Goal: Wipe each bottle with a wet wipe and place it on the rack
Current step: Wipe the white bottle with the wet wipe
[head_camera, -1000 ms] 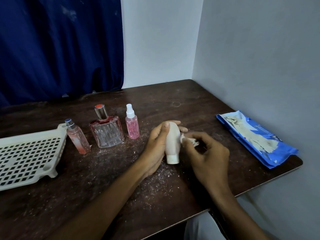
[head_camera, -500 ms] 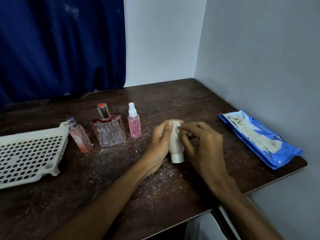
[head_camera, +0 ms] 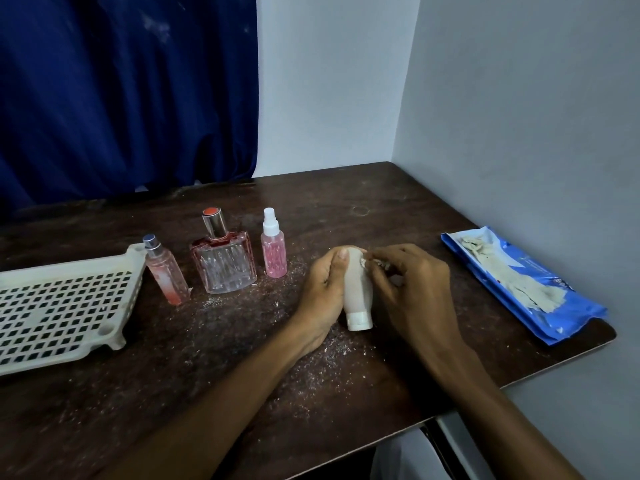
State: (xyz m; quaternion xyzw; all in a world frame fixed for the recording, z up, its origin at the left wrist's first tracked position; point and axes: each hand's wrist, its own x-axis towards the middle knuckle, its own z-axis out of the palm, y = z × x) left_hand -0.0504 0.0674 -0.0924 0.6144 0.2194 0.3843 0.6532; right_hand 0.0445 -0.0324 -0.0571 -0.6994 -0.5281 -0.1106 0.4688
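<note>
Four bottles I count; none is on the rack [head_camera: 52, 306] yet. The white bottle [head_camera: 358, 292] is well right of the rack, cap toward me; my left hand [head_camera: 322, 289] wraps round it and holds tight; my right hand [head_camera: 412, 292] pinches a bit of wet wipe [head_camera: 375, 269] against its top. I think I should hold firm, rub all round, then turn it. Just right of the rack stand three: a slim pink bottle [head_camera: 164, 271], a square glass bottle [head_camera: 223, 268], a small spray bottle [head_camera: 274, 251]; one wipe pack [head_camera: 519, 282] lies far right of the rack.

Dim, cool light, pale wall [head_camera: 519, 116] brightest, blue curtain [head_camera: 104, 98] dark in its folds, faint soft shadows on the table [head_camera: 173, 393], slight blur, edges bowed by wide lens.
</note>
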